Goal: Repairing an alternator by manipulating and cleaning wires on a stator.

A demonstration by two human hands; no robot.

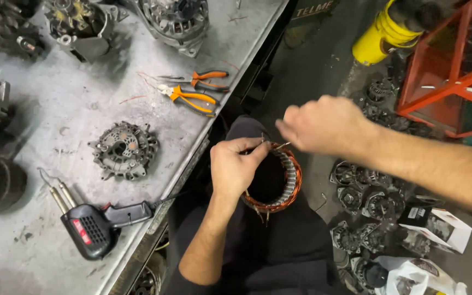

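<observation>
Stator (285,183) sits on the lap, near centre, just right of the table (83,114) edge. Left hand (235,166) grips its near-left rim, fingers clamped on the ring and pinching a copper lead at the top. Right hand (323,124) is above the far rim, fingers pinched together on a thin wire end (282,145).

My read on doing this well:
- keep the left grip firm so the ring doesn't rotate on the knee
- pull the lead straight, no sharp kink at the winding
- keep the bare end off the neighbouring copper coils

Count, near to far:
- soldering gun (96,224): 1, near left on table, twin tips pointing far-left
- stator: 1
- finned end plate (123,148): 1, mid table
- pliers (195,94): 2, orange handles, side by side near the table's right edge
- alternators (176,21): 2 at the far edge, more dark housings cut off at left
- floor, right: heap of alternator parts (364,202), too tangled to count; 1 white box (438,224); 1 white bag (416,276)
- yellow canister (381,35): 1, far
- red frame (454,71): 1, far right
</observation>
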